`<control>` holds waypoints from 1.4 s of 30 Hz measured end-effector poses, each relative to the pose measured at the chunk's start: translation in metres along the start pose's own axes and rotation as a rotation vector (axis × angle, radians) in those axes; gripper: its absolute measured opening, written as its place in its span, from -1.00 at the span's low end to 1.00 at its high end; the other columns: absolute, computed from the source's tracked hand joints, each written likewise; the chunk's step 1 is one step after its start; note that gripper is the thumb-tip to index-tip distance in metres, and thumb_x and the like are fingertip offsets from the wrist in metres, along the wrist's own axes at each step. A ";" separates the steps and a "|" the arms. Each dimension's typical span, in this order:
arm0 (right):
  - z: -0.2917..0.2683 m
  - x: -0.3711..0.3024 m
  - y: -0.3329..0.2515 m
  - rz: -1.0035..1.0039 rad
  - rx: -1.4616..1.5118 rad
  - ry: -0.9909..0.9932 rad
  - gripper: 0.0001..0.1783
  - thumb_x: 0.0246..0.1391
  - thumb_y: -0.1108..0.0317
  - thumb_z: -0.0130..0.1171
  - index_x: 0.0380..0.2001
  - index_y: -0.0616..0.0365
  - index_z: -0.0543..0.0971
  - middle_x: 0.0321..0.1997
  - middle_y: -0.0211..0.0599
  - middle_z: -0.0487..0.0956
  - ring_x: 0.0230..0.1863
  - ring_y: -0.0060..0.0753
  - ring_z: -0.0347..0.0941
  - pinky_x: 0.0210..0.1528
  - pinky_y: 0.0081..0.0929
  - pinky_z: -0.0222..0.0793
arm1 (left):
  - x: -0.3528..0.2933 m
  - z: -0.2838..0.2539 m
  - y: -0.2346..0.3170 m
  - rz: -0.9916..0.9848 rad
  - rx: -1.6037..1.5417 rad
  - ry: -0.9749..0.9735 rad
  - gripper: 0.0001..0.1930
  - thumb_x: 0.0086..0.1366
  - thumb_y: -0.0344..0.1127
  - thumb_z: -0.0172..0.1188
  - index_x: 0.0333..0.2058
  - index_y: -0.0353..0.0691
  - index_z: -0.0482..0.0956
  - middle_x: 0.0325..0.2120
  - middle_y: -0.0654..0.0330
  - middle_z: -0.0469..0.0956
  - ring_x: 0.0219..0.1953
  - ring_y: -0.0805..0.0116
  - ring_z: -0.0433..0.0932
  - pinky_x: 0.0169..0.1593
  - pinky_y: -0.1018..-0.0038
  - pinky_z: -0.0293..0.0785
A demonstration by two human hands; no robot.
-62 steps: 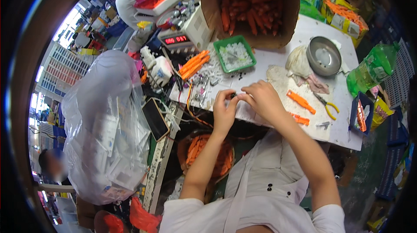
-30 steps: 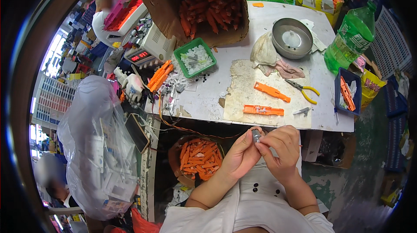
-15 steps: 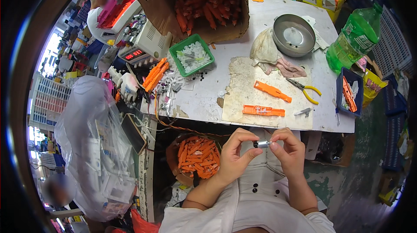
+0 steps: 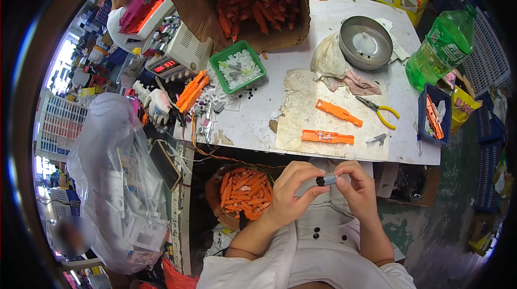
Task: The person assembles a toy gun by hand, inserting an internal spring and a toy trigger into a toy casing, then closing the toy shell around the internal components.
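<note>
A small silver electric motor (image 4: pixel 329 179) with a black end is pinched between my two hands, just in front of the table's near edge. My left hand (image 4: pixel 295 189) has thumb and fingertips closed at the black end. At the silver end, the thumb and fingers of my right hand (image 4: pixel 357 187) are closed on it. On the stained board beyond lie an orange plastic half-shell (image 4: pixel 338 112) and a second orange half-shell (image 4: pixel 327 137) with small parts inside. A small grey piece (image 4: pixel 376 138) and yellow-handled pliers (image 4: pixel 381 110) lie to their right.
A power supply (image 4: pixel 177 54) with a lit red display stands at the left, beside a green basket (image 4: pixel 260 80) of white parts. Behind are a carton (image 4: pixel 188 6) of orange pieces and a metal bowl (image 4: pixel 386 54). A green bottle (image 4: pixel 439 49) and blue bin (image 4: pixel 437 140) stand right.
The motor has turned slightly and moved a little to the right in my fingers. The digits on the power supply's display have changed. Both hands keep their pinch.
</note>
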State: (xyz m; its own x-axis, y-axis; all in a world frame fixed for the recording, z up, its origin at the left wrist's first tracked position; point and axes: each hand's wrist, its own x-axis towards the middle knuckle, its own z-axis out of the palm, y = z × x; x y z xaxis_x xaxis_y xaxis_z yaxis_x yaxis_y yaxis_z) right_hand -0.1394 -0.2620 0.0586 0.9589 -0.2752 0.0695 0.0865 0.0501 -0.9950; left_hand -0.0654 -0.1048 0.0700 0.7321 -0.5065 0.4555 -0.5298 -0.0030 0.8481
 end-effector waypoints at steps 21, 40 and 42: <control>0.003 0.016 0.003 -0.133 -0.526 0.091 -0.87 0.06 0.38 0.17 -0.41 0.21 0.50 -0.42 -0.28 0.49 -0.32 -0.27 0.37 -0.25 -0.40 0.29 | 0.029 -0.011 -0.013 0.198 0.591 -0.240 -0.61 -0.08 -0.33 0.41 -0.23 -0.26 0.56 -0.27 0.15 0.54 -0.12 0.18 0.45 -0.07 0.34 0.39; -0.004 0.029 0.005 -0.529 -0.690 -0.060 -0.77 -0.11 0.52 0.25 -0.32 0.18 0.48 -0.32 -0.29 0.50 -0.26 -0.20 0.40 -0.18 -0.34 0.34 | 0.047 -0.033 -0.033 -0.290 -0.105 -0.521 -0.77 0.01 -0.44 0.33 -0.30 -0.32 0.61 -0.38 0.14 0.56 -0.23 0.25 0.49 -0.07 0.41 0.38; -0.006 0.032 0.004 -0.516 -0.720 -0.010 -0.74 -0.09 0.50 0.25 -0.27 0.19 0.49 -0.30 -0.26 0.51 -0.25 -0.17 0.40 -0.16 -0.31 0.34 | 0.054 -0.035 -0.032 -0.042 0.178 -0.424 -0.75 0.00 -0.37 0.35 -0.30 -0.28 0.60 -0.37 0.17 0.55 -0.21 0.20 0.48 -0.06 0.35 0.37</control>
State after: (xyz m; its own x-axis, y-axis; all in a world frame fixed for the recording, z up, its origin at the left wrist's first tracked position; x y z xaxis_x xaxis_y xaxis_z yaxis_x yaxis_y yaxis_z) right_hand -0.1102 -0.2762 0.0566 0.8500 -0.0878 0.5194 0.3210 -0.6955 -0.6428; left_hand 0.0066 -0.1018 0.0767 0.5341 -0.8108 0.2397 -0.5964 -0.1603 0.7866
